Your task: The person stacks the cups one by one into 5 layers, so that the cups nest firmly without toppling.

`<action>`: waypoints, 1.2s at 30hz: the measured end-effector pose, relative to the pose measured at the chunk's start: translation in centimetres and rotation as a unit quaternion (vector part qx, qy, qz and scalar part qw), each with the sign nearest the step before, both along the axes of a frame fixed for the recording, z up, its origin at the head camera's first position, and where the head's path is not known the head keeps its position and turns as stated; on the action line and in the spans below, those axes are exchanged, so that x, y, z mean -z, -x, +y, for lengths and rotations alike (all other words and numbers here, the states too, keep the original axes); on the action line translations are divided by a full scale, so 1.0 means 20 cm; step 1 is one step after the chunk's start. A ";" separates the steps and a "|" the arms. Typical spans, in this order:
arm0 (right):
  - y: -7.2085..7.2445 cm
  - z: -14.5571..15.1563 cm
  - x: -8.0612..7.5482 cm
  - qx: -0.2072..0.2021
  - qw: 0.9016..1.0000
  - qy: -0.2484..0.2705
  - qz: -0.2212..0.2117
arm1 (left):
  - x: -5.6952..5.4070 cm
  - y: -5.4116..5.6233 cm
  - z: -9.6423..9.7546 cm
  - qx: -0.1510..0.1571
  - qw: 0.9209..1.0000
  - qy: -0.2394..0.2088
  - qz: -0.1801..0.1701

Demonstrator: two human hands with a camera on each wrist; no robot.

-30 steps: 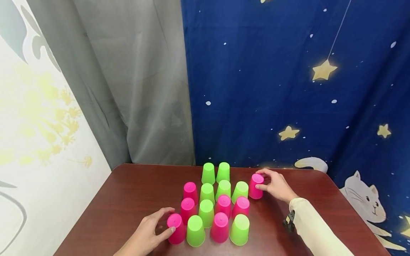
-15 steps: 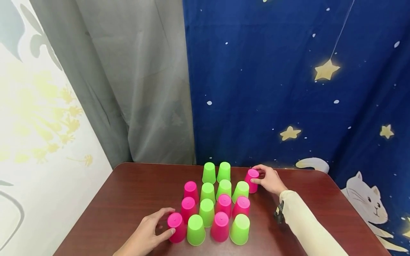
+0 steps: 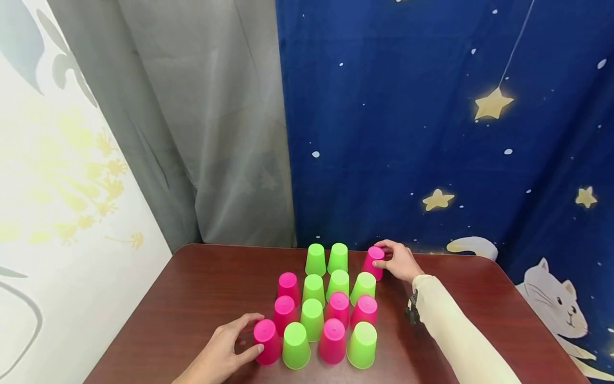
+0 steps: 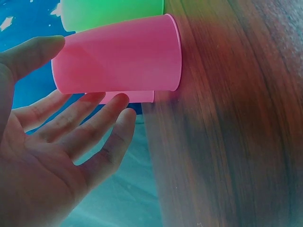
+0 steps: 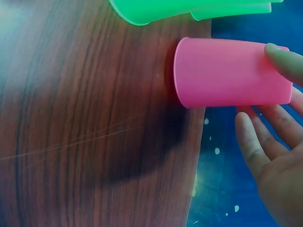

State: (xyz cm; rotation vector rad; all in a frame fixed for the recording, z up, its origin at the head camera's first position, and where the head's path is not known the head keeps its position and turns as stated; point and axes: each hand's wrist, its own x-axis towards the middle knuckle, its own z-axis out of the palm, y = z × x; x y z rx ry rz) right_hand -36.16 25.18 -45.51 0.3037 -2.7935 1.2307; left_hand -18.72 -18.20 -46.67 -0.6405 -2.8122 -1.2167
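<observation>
Upside-down plastic cups, pink and green, stand in rows on the table. At the far right of the back row, my right hand [image 3: 400, 261] holds a pink cup [image 3: 372, 262] between thumb and fingers. The same pink cup [image 5: 232, 73] fills the right wrist view, the thumb on its near side by the base. At the front left corner my left hand [image 3: 223, 344] has its thumb and fingers about another pink cup [image 3: 268, 344]. In the left wrist view the thumb touches that pink cup [image 4: 118, 56] near its base; some fingertips are partly behind it.
Beside the left hand's cup stands a green cup [image 3: 296, 346], then a pink cup [image 3: 332, 342] and another green cup [image 3: 362, 346]. Two green cups [image 3: 338, 260] are at the back, left of the right hand. Curtains [image 3: 364, 133] hang behind the brown table [image 3: 201, 288].
My right hand has moved the pink cup backward and slightly left, from beside the third row to the back row. The left hand stays about its cup. The head view shifts slightly.
</observation>
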 end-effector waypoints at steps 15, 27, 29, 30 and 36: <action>0.06 -0.07 -0.04 -0.010 1.000 -0.019 -0.021 | 0.01 0.00 0.02 -0.002 1.000 -0.003 -0.018; 0.08 -0.12 -0.02 -0.021 0.999 -0.026 -0.023 | 0.01 0.00 0.02 0.004 1.000 0.000 -0.011; 0.08 -0.13 -0.02 -0.019 0.999 -0.024 -0.025 | 0.01 0.01 0.03 0.003 1.000 0.002 -0.008; 0.08 -0.13 -0.02 -0.021 0.999 -0.024 -0.023 | 0.01 0.01 0.03 0.003 1.000 0.004 -0.008; 0.09 -0.13 -0.01 -0.022 0.999 -0.021 -0.024 | 0.02 0.00 0.03 0.004 1.000 0.006 -0.001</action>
